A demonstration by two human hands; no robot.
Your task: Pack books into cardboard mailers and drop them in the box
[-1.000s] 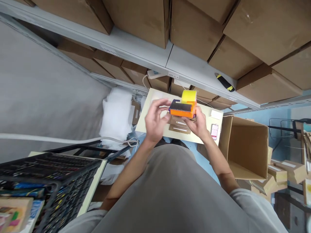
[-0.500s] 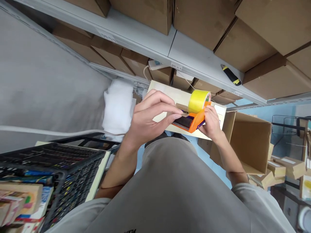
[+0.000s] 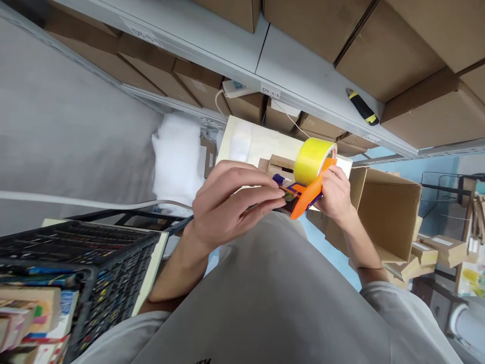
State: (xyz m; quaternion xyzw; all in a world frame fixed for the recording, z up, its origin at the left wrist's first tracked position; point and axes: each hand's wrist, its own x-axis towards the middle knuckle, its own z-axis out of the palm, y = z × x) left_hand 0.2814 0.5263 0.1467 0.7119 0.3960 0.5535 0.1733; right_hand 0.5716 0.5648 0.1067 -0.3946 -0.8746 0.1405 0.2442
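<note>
My right hand (image 3: 334, 193) is closed around the handle of an orange tape dispenser (image 3: 307, 197) with dark blue parts. A wide roll of yellow packing tape (image 3: 312, 161) is mounted on it. My left hand (image 3: 237, 205) reaches to the dispenser's front, thumb and fingertips pinched together at the loose end of the tape, which is mostly hidden by the fingers. Behind the dispenser, a small brown cardboard box (image 3: 279, 164) lies on a cream-coloured board (image 3: 261, 139).
Cardboard boxes (image 3: 390, 55) fill the shelves (image 3: 303, 65) ahead; a utility knife (image 3: 361, 107) lies on one. An open carton (image 3: 390, 217) stands right. At left are white foam wrap (image 3: 178, 156) and a black crate (image 3: 93, 303) beside books (image 3: 28, 313).
The dispenser has turned in my right hand's grip and shifted slightly right. My left hand has moved a little left and down, its fingers still pinched. The small cardboard box now shows more.
</note>
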